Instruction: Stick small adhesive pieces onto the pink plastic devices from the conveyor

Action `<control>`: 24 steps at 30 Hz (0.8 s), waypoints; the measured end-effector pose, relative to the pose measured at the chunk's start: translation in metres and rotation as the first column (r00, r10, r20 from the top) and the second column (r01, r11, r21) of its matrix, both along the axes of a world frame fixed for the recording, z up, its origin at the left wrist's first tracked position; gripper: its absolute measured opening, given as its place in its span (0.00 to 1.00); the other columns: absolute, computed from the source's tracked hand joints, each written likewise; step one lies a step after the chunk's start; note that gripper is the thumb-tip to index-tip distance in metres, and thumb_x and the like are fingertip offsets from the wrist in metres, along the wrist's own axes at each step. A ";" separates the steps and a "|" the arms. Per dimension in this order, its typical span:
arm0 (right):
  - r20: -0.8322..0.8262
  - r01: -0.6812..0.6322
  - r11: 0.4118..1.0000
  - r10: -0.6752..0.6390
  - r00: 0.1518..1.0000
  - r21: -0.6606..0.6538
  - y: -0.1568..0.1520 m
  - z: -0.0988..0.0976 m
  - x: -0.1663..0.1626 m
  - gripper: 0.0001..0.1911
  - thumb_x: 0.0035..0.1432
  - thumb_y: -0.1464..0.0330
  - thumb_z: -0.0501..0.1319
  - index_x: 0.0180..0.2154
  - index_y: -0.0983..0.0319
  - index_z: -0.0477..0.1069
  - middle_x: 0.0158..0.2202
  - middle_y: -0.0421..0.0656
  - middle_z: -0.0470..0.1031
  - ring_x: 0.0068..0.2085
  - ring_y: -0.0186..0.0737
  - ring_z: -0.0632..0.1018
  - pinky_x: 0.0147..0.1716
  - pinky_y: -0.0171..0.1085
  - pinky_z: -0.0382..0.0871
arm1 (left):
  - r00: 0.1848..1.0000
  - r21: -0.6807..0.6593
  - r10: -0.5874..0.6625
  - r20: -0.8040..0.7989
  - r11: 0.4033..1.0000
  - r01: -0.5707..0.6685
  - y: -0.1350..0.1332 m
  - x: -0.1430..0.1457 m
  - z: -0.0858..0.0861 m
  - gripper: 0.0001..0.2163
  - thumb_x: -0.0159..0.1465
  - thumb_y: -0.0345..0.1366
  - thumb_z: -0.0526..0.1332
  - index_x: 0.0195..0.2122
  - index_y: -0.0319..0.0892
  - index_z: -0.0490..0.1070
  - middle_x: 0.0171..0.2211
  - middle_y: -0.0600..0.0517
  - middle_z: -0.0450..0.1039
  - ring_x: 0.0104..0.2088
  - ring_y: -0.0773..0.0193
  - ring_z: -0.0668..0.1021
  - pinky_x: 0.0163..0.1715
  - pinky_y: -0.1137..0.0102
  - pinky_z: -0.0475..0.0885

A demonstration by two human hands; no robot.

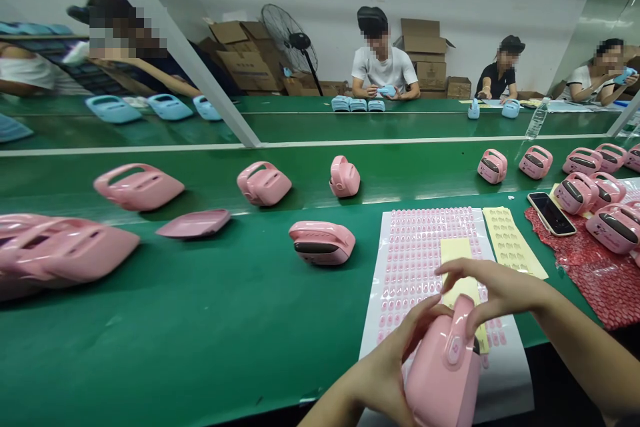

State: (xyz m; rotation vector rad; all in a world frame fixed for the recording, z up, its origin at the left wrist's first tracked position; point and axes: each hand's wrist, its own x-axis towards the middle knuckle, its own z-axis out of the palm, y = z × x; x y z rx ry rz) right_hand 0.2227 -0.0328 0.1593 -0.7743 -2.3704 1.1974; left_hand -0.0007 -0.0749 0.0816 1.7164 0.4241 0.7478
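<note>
My left hand (387,363) grips a pink plastic device (445,370) from the left side, thumb and fingers wrapped on its body, near the table's front edge. My right hand (493,287) curls over the top of the same device, fingertips pinched at its handle end. Under both hands lies a white sheet of small pink stickers (415,260). A yellow backing strip (457,253) rests on that sheet.
Another pink device (323,242) lies on the green table (200,320); more ride the belt (263,183) and pile at right (595,193) on red wrap (600,273). A phone (551,213) and a yellow sticker sheet (513,240) lie nearby. Other people sit across.
</note>
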 end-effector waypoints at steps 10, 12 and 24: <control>-0.091 0.202 0.855 -0.276 0.957 -0.478 0.020 -0.047 -0.004 0.23 0.54 0.54 0.53 0.47 0.58 0.54 0.22 0.32 0.62 0.13 0.25 0.64 0.07 0.24 0.50 | 0.980 0.128 0.200 0.005 0.971 -0.199 0.029 0.000 -0.005 0.48 0.28 0.58 0.67 0.53 0.50 0.54 0.52 0.43 0.60 0.53 0.44 0.65 0.51 0.53 0.59; -0.083 0.290 0.864 -0.353 0.932 -0.412 0.034 -0.044 -0.002 0.22 0.53 0.55 0.54 0.46 0.58 0.55 0.20 0.31 0.60 0.14 0.26 0.65 0.08 0.24 0.50 | 0.961 0.191 0.278 -0.012 0.944 -0.270 0.040 0.000 -0.012 0.47 0.34 0.55 0.68 0.55 0.48 0.53 0.53 0.43 0.60 0.53 0.45 0.65 0.51 0.54 0.60; 0.025 0.830 0.400 -0.905 0.424 0.388 0.234 -0.025 -0.012 0.26 0.49 0.73 0.53 0.51 0.63 0.54 0.32 0.43 0.73 0.34 0.42 0.74 0.31 0.36 0.63 | 0.684 0.400 0.390 -0.616 0.903 -0.155 0.067 0.015 -0.046 0.30 0.52 0.39 0.62 0.57 0.46 0.56 0.58 0.47 0.57 0.58 0.47 0.57 0.56 0.45 0.48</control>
